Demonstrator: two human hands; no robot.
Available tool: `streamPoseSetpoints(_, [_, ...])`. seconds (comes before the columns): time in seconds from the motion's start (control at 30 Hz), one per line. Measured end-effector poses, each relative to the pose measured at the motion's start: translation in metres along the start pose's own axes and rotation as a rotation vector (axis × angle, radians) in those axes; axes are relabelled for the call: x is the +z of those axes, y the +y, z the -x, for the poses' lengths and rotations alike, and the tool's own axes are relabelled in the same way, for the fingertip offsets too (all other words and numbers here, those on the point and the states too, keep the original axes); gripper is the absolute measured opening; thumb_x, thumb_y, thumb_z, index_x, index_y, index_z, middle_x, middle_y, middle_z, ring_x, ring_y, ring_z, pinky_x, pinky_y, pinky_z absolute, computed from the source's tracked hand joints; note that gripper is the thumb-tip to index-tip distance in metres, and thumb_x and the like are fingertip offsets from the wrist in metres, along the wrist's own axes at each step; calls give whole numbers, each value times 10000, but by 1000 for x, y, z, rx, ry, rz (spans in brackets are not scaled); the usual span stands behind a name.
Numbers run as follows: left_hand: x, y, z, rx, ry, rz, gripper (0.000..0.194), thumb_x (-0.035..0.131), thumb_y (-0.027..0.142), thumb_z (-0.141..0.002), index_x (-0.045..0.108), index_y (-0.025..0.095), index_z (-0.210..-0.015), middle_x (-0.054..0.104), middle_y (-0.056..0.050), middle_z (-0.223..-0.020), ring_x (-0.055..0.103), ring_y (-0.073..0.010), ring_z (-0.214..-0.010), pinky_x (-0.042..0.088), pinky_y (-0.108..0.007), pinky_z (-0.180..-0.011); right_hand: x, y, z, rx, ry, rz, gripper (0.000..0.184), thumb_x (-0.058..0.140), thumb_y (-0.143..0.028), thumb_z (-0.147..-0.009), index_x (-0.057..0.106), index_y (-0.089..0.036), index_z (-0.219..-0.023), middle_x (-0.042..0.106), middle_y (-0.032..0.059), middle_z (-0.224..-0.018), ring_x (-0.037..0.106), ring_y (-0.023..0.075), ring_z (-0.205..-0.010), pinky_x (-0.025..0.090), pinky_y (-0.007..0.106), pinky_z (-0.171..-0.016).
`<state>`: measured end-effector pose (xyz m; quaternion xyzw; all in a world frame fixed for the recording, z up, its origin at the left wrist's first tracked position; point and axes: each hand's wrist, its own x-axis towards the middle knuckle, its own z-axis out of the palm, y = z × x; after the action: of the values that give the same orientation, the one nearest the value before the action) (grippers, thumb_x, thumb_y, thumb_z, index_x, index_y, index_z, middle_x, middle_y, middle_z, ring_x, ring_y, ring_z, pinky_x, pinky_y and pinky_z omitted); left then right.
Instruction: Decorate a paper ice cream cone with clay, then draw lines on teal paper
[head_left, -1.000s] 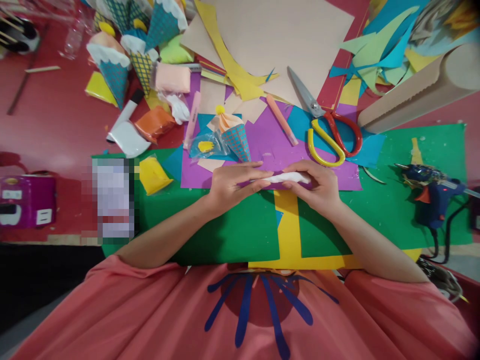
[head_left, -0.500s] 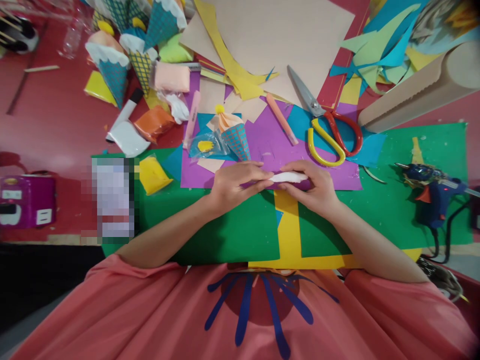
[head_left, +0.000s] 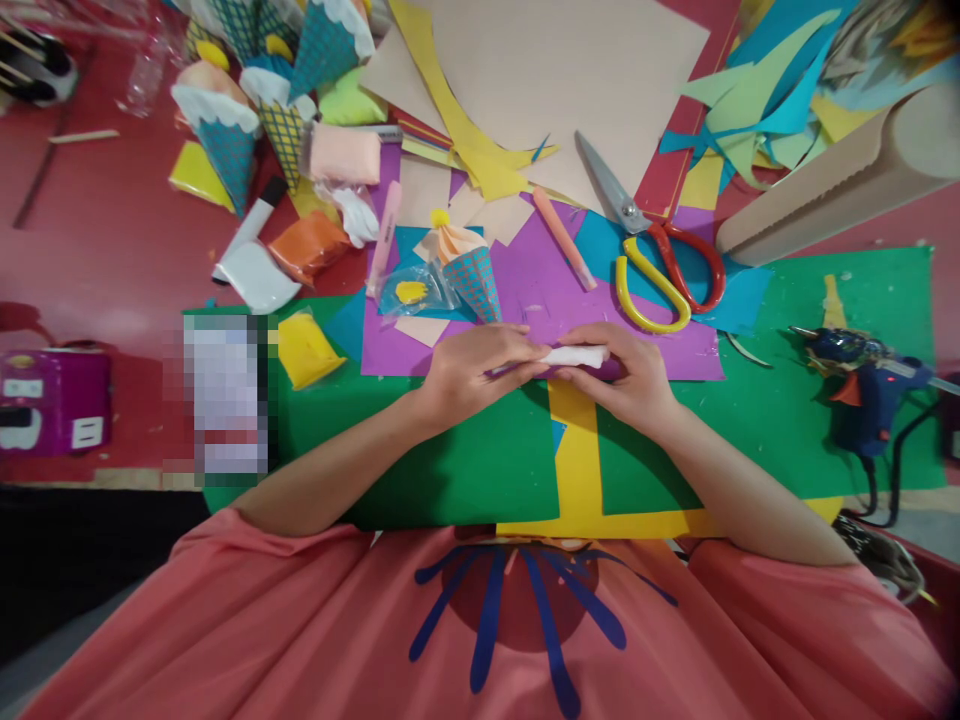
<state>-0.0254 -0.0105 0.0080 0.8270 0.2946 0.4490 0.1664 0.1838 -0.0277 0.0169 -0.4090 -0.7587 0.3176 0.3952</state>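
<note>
A strip of soft white clay (head_left: 576, 356) stretches between my two hands, above the near edge of the purple sheet (head_left: 660, 360). My left hand (head_left: 476, 365) pinches its left end between thumb and fingers. Its right end is in the grip of my right hand (head_left: 630, 370), thumb below and fingers above. Just beyond my left hand lies a small paper ice-cream cone (head_left: 472, 275) with a blue grid pattern, a peach swirl and a yellow ball on top. Beside that cone is a clear bag (head_left: 439, 285) with a yellow lump of clay.
Large scissors (head_left: 634, 225) lie beyond my right hand, with a paper roll (head_left: 832, 180) farther right. A glue gun (head_left: 874, 385) rests on the green sheet (head_left: 795, 430). Finished cones (head_left: 225, 145) and clay packets (head_left: 307, 247) crowd the back left. A phone (head_left: 229, 395) lies left.
The white clay strip has changed shape slightly between my fingers, its right end now looking shorter and blunter. My hands have barely shifted.
</note>
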Motion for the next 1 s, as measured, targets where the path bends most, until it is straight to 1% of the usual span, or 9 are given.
streamPoseSetpoints(0.1, [-1, -1, 2, -21, -22, 27, 91, 668, 262, -890, 715, 205, -943, 789, -1, -845, 758, -142, -873, 599, -213, -843, -1, 0, 0, -14, -11, -11, 115, 661, -267, -874, 670, -191, -960, 759, 35, -870, 709, 142, -763, 561, 243, -678])
streamPoseSetpoints(0.23, [-1, -1, 3, -20, -43, 2, 249, 704, 330, -860, 697, 192, -1067, 786, -41, -962, 748, -162, -945, 590, -231, -872, -2, -1, 0, 29, -42, -10, 149, 658, -325, -881, 685, -186, -926, 760, 38, -845, 704, 145, -734, 559, 252, -663])
streamPoseSetpoints(0.33, [0, 1, 1, 20, -40, -18, 158, 674, 284, -887, 693, 187, -1011, 786, -23, -901, 751, -140, -904, 584, -212, -861, -2, -1, 0, 49, -58, -10, 193, 647, -377, -890, 692, -191, -919, 757, 35, -833, 705, 147, -735, 561, 258, -669])
streamPoseSetpoints(0.43, [0, 3, -1, 18, -30, -27, 92, 643, 254, -910, 688, 181, -944, 781, -7, -834, 755, -124, -828, 591, -191, -813, -1, -1, 0, 46, -44, -16, 233, 666, -402, -873, 684, -200, -988, 757, 45, -908, 711, 159, -802, 566, 267, -701])
streamPoseSetpoints(0.57, [0, 1, -1, 8, -11, -28, 106, 627, 275, -918, 699, 198, -918, 783, 3, -815, 762, -140, -837, 613, -208, -803, -1, 0, 0, -15, -34, -29, 236, 671, -314, -873, 657, -209, -1084, 748, 57, -982, 710, 174, -885, 575, 285, -755])
streamPoseSetpoints(0.7, [0, 0, 1, -2, -53, -25, 157, 603, 308, -934, 721, 211, -967, 791, 2, -861, 761, -143, -876, 613, -230, -851, -2, 1, -1, -37, -41, -31, 157, 643, -269, -887, 665, -209, -1030, 742, 39, -906, 702, 156, -818, 561, 272, -723])
streamPoseSetpoints(0.83, [0, 3, 1, -86, -38, -37, 282, 664, 388, -887, 699, 167, -1058, 787, -55, -947, 757, -138, -858, 599, -191, -788, -3, -1, -2, 8, -22, -9, 136, 661, -297, -872, 669, -197, -965, 740, 32, -849, 685, 145, -734, 540, 251, -654])
streamPoseSetpoints(0.9, [1, 4, 0, -106, -24, -31, 223, 665, 357, -892, 701, 165, -999, 787, -43, -902, 754, -123, -809, 588, -172, -746, -3, -1, -2, 21, -17, 14, 141, 663, -313, -870, 669, -197, -950, 740, 32, -837, 681, 147, -720, 538, 255, -646])
streamPoseSetpoints(1.0, [1, 4, 0, -74, -19, -19, 111, 652, 279, -905, 704, 182, -917, 785, -11, -839, 753, -115, -787, 582, -168, -738, -2, -1, -2, 20, -1, 29, 131, 669, -309, -864, 665, -201, -938, 737, 25, -827, 679, 147, -721, 537, 258, -649])
